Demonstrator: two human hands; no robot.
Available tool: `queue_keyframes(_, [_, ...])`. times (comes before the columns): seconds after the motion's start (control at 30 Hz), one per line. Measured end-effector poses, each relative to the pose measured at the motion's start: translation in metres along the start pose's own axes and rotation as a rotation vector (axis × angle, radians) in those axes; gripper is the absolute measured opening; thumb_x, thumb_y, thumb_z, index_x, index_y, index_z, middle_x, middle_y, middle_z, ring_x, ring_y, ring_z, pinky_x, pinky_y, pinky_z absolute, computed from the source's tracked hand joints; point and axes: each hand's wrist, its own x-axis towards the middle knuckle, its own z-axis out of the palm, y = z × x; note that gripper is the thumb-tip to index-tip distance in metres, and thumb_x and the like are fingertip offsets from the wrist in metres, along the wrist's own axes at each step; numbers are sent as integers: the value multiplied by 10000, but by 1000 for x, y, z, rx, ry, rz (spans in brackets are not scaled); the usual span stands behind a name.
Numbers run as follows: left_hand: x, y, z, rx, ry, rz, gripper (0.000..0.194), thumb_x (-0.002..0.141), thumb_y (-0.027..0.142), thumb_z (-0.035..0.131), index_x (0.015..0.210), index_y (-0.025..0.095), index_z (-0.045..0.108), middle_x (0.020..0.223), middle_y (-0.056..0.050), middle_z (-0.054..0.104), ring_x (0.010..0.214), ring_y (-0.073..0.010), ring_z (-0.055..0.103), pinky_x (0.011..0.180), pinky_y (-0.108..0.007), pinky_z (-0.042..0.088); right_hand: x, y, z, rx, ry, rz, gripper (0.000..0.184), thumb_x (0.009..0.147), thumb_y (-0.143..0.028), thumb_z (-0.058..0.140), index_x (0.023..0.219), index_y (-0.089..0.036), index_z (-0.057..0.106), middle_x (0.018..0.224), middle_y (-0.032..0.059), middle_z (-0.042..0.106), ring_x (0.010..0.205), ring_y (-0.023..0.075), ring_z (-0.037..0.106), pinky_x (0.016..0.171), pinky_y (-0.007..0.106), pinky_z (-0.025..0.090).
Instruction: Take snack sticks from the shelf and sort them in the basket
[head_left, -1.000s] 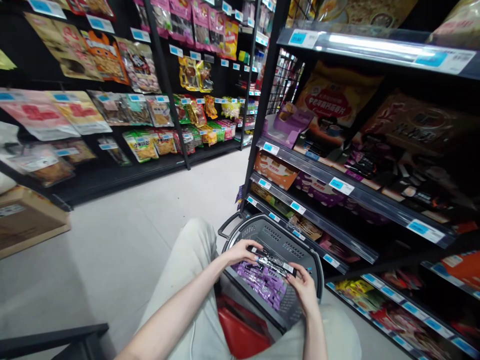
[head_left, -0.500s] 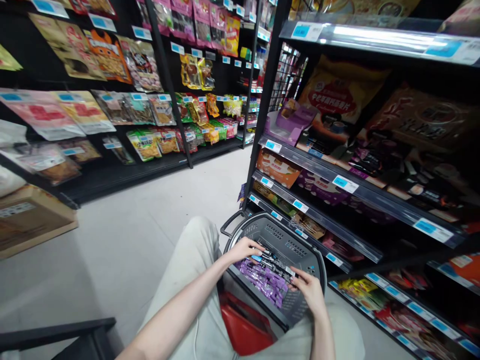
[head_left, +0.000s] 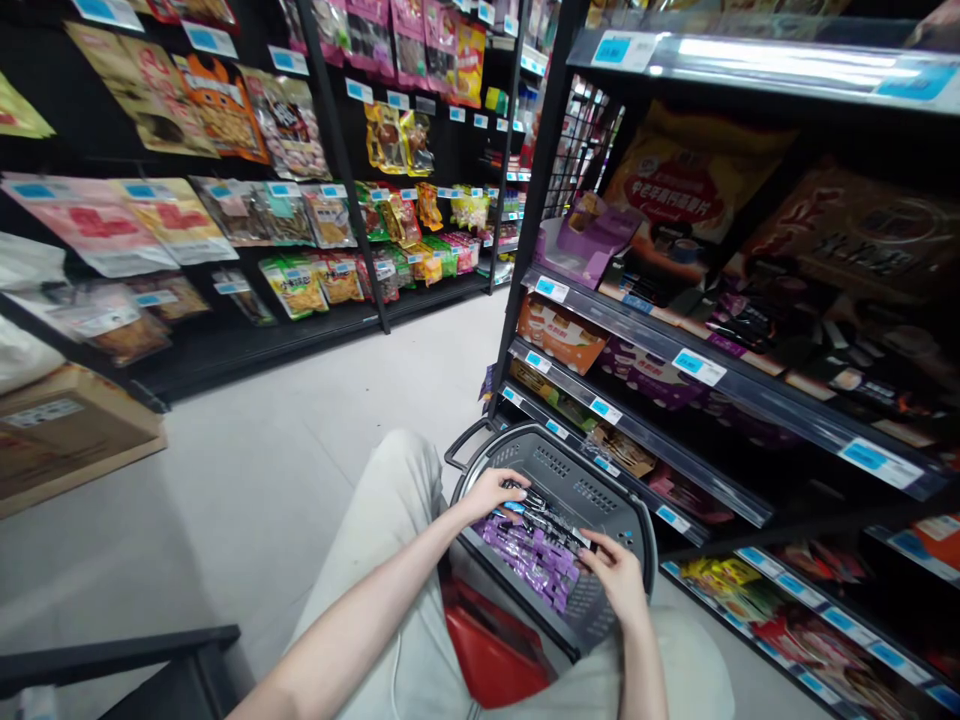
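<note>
A grey shopping basket (head_left: 559, 452) with a perforated wall stands between my knees. Inside it lie several purple stick packets (head_left: 525, 555), with a row of black stick packets (head_left: 553, 518) beside them, low in the basket. My left hand (head_left: 491, 493) is closed on the near-left end of the black packets, where a bit of blue shows by the fingertips. At their right end, my right hand (head_left: 619, 575) pinches the packets between thumb and fingers. The undersides of the black packets are hidden.
Store shelves (head_left: 645, 335) with price tags rise close on the right, right beside the basket. Snack bags hang on a rack (head_left: 262, 355) across the aisle floor. A cardboard box (head_left: 75, 435) sits at the left, and a red stool-like object (head_left: 487, 645) is below the basket.
Both hands have lowered the black packets deeper into the basket, beside the purple ones. My right hand has moved slightly right and down. The view has shifted a little.
</note>
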Motion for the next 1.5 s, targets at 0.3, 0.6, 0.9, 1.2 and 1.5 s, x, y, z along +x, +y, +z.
queue_keyframes(0.3, [-3, 7, 2, 10, -1, 41, 416, 555, 342, 654, 904, 136, 562, 881, -42, 534, 668, -144, 542, 547, -318, 500, 1, 4, 1, -176, 44, -48, 409, 614, -407, 606, 932, -148, 614, 591, 20, 605, 488, 155, 563, 513, 270, 455])
queue_keyframes(0.6, [-3, 7, -5, 59, -52, -13, 460, 470, 294, 714, 877, 116, 594, 802, -47, 594, 610, -155, 585, 614, -317, 487, 0, -3, 12, -727, 196, -452, 287, 764, -369, 433, 931, -226, 617, 828, 62, 617, 766, 187, 570, 732, 305, 428])
queue_keyframes(0.9, [-1, 6, 3, 91, 141, 82, 370, 531, 367, 664, 786, 103, 621, 809, -58, 620, 606, -148, 568, 552, -275, 486, 8, 8, 26, -730, 292, -521, 292, 814, -309, 348, 940, -203, 588, 958, 82, 592, 909, 177, 534, 827, 332, 403])
queue_keyframes(1.2, [-5, 18, -4, 519, 45, 251, 323, 548, 303, 652, 841, 170, 619, 867, -14, 620, 836, -168, 537, 793, -252, 362, 7, 6, 26, -308, 311, -291, 288, 740, -399, 450, 864, -181, 592, 987, 86, 586, 814, 197, 583, 719, 326, 467])
queue_keyframes(1.5, [-19, 12, 4, 780, -115, 260, 570, 505, 421, 660, 1039, 275, 524, 1034, -21, 530, 947, -191, 478, 817, -251, 331, 7, 5, 13, 106, 155, -129, 383, 630, -330, 598, 968, -180, 500, 1012, 94, 576, 850, 227, 572, 594, 297, 492])
